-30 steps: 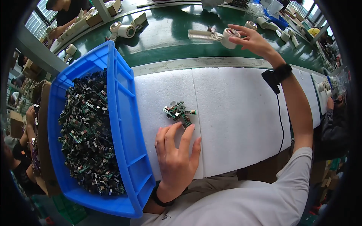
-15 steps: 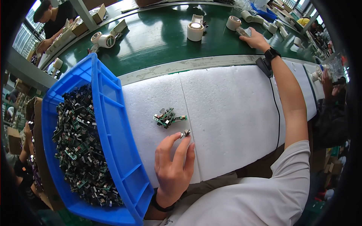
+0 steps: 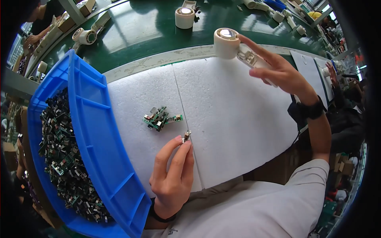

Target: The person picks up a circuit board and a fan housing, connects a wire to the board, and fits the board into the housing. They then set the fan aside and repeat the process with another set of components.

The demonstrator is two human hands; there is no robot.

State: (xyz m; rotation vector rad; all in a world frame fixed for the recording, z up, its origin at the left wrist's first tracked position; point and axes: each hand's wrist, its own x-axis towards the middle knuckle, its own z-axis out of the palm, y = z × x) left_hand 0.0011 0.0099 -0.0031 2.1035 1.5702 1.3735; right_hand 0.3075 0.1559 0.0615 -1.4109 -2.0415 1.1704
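My left hand (image 3: 172, 178) pinches a small circuit board (image 3: 186, 136) between thumb and fingertips, just above the white foam sheet (image 3: 242, 123). A small cluster of green circuit boards (image 3: 158, 118) lies on the foam slightly beyond that hand. Over the far right part of the sheet, my right hand (image 3: 287, 75) grips a white plastic housing (image 3: 226, 47) by its handle. The housing has a round, drum-shaped head, and the handle's inside is exposed. My right index finger stretches along to the head.
At my left stands a blue bin (image 3: 95, 115) heaped with small circuit boards (image 3: 65, 162). A green conveyor belt (image 3: 147, 31) crosses the far side, carrying more white housings (image 3: 185, 18). A person (image 3: 43, 22) works at the far left; another person's hand (image 3: 332, 75) shows at right.
My right hand has lifted the white housing off the belt and brought it nearer, over the foam. My left hand still pinches the small board. The whole view has shifted a little.
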